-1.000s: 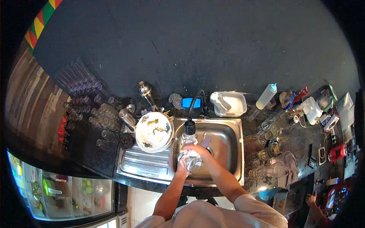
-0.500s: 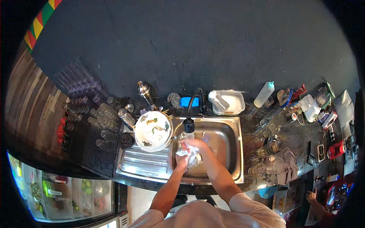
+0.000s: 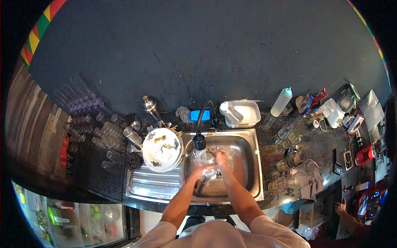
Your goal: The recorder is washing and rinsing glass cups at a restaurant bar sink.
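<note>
Water runs from the black tap (image 3: 199, 143) into the steel sink (image 3: 244, 165), over my hands. My left hand (image 3: 202, 170) is closed round a clear glass (image 3: 210, 158) under the stream; splashing blurs its outline. Just right of the glass's rim is my right hand (image 3: 220, 158), fingers curled; whatever they hold, if anything, is hidden. Long dark-handled utensils (image 3: 203, 184) lie on the sink floor below the hands. Left of the basin, a stack of white plates (image 3: 180, 159) with food scraps rests on the ribbed drainboard (image 3: 155, 182).
Behind the sink are a blue sponge (image 3: 200, 115), a grey scourer (image 3: 183, 115) and a white tub (image 3: 249, 113). Steel shakers (image 3: 151, 106) and several glasses (image 3: 108, 142) stand left. On the right counter are a squeeze bottle (image 3: 282, 102), glass mugs (image 3: 278, 185) and a cloth (image 3: 310, 177).
The white and red item between my hands is gone from them; a clear glass shows there now. My right hand has moved to the glass's right side. The view has shifted slightly.
</note>
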The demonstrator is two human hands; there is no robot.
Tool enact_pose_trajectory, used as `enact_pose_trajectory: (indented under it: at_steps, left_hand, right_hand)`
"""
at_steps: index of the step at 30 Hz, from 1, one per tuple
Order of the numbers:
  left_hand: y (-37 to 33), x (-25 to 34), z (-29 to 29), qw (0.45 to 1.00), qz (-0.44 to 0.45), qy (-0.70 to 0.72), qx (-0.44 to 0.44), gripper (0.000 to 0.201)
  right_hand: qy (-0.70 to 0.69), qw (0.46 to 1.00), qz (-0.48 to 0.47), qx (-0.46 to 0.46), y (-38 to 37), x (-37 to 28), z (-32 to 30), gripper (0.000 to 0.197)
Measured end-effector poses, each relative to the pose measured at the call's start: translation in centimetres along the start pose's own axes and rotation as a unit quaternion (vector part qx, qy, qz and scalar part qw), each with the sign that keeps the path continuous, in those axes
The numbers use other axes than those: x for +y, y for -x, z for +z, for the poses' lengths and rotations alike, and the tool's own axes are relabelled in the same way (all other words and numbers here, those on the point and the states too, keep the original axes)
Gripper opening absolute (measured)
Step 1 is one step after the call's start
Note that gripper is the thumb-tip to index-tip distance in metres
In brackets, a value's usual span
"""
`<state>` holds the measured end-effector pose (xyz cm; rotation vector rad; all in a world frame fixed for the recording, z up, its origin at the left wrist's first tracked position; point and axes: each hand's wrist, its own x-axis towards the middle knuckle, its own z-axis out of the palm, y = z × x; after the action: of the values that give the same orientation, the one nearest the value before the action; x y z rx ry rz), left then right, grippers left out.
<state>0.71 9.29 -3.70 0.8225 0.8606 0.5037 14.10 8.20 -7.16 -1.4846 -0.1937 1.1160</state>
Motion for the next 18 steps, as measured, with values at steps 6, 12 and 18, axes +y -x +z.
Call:
enact_pose_trajectory:
  at_steps: [6, 12, 18]
  left_hand:
    - [-6.9, -2.6, -2.1, 0.998, 0.044, -0.024, 0.043, 0.035]
    - [-9.3, -1.9, 0.9, 0.927, 0.042, 0.352, 0.121, 0.023]
    - [-7.8, -2.2, 0.7, 0.94, 0.036, 0.336, 0.043, 0.022]
  right_hand:
    - [0.019, 0.965, -0.142, 0.218, 4.8, -5.3, 0.6, 0.026]
    - [-0.049, 0.971, -0.136, 0.188, 2.9, -2.7, -2.9, 0.026]
    - [-0.094, 0.967, -0.154, 0.178, 2.5, -1.4, -4.4, 0.027]
